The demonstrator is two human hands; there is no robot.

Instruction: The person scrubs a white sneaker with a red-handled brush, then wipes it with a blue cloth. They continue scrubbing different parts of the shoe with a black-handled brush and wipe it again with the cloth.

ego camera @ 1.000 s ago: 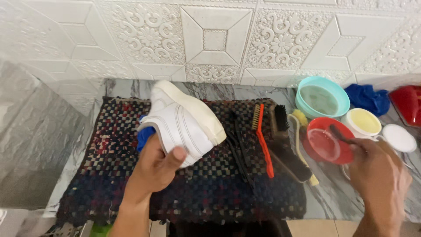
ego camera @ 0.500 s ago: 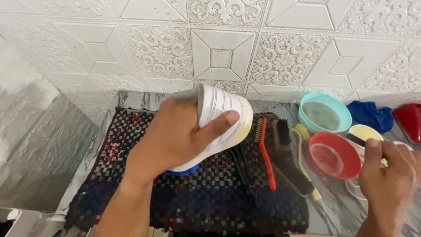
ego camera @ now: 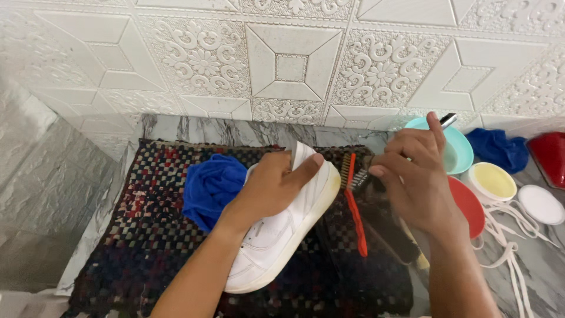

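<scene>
Covering most of the marble counter (ego camera: pixel 176 126), a dark woven mat (ego camera: pixel 141 235) carries nearly everything in hand. Shoe (ego camera: pixel 282 235), white, lies at the mat's centre, toe toward the near edge, heel toward the back wall, sole edge facing right. Left hand (ego camera: pixel 268 188) grips the shoe at the heel end: fingers wrapped over the upper, thumb (ego camera: pixel 309 168) pressed along the sole side, closed firmly on it. Blue cloth (ego camera: pixel 212 185) sits bunched on the mat just left of the shoe, touching it, toward the mat's back-left area. Right hand (ego camera: pixel 412 182) hovers over the mat's right edge, fingers curled tight around a thin dark tool (ego camera: pixel 448 120); only the tool's tip shows above the fingertips, kind cannot be told. Under that hand, a black brush (ego camera: pixel 388 227) lies on the mat, and an orange brush (ego camera: pixel 353 206) lies between it and the shoe. Off the mat's right edge: red bowl (ego camera: pixel 468 206), teal bowl (ego camera: pixel 462 150) behind it, cream-filled tub (ego camera: pixel 493 181), white lid (ego camera: pixel 541 205), white laces (ego camera: pixel 512 247) trailing toward the near edge.
</scene>
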